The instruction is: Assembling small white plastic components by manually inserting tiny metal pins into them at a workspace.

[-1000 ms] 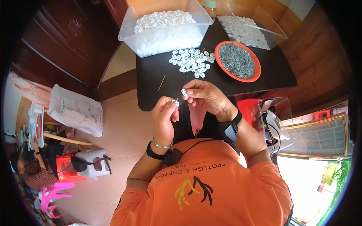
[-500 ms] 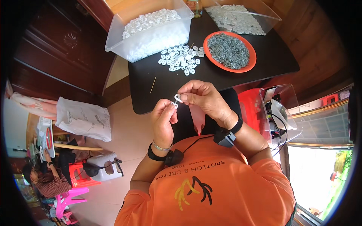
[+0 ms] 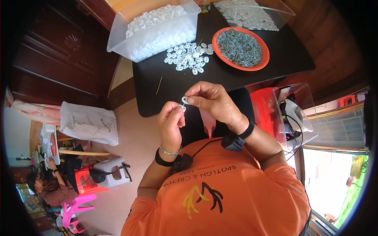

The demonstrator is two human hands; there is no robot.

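Note:
My left hand point(image 3: 171, 125) pinches a small white two-holed piece point(image 3: 182, 107) between thumb and fingertips. Just above it, thumb and fingers of my right hand point(image 3: 217, 104) grip another white holed piece point(image 3: 184, 100). The two pieces are held close together over the table's near edge; a thin link seems to run between them, too small to make out. Beyond my hands, a loose heap of white two-holed pieces point(image 3: 188, 57) lies on the dark table point(image 3: 145, 100). To its right, an orange plate point(image 3: 266, 50) holds many thin grey pieces.
A translucent tub point(image 3: 118, 46) full of white pieces stands at the back left, a clear tray point(image 3: 286, 15) at the back right. A thin stick point(image 3: 159, 85) lies on the table. At far left a person point(image 3: 59, 192) sits near a pink stool point(image 3: 75, 206); a clear bin point(image 3: 309, 112) stands right.
Both hands keep their pinches and have barely moved. The view has shifted slightly, so the table and its contents appear a little higher.

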